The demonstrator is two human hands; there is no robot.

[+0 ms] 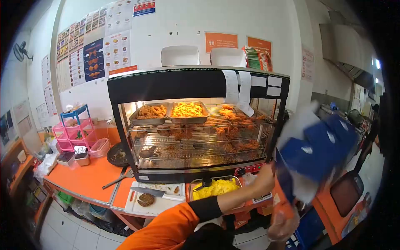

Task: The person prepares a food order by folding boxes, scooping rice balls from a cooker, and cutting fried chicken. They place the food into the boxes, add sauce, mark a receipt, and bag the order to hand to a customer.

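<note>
At the left end of the orange-topped counter (83, 179), a pink plastic rack (85, 135) is seen, with a round black pan (118, 154) at about four o'clock from it. Below the pan, a metal spatula (118, 178) is laid aslant beside a white cutting board (160, 206), on which a white-handled knife (152, 191) is placed next to a round brown piece of food (146, 200). Just right of the board, a shallow metal tray (191, 191) is filled with yellow food (214, 188), in front of the black-framed glass warming cabinet (166, 85).

Farther right, the left hand (266, 184) is stretched across from an orange sleeve with a black cuff (208, 208). Its fingertips are hidden at the left edge of a blurred, fanned bundle of dark blue and white paper packaging (321, 146), so whether they are spread or pressed together cannot be told. From this hand, the bundle is spread toward two o'clock, its long axis seemingly slanted from seven to one o'clock, clear of the counter. By the left hand the bundle's blue part is more nearly reached. An orange paper panel (282, 198) is seen at its lower left. Beneath that panel, the right hand (284, 227), covered by a clear plastic glove, is held with fingers bent; whether paper is pinched between them cannot be told through the blur.
</note>
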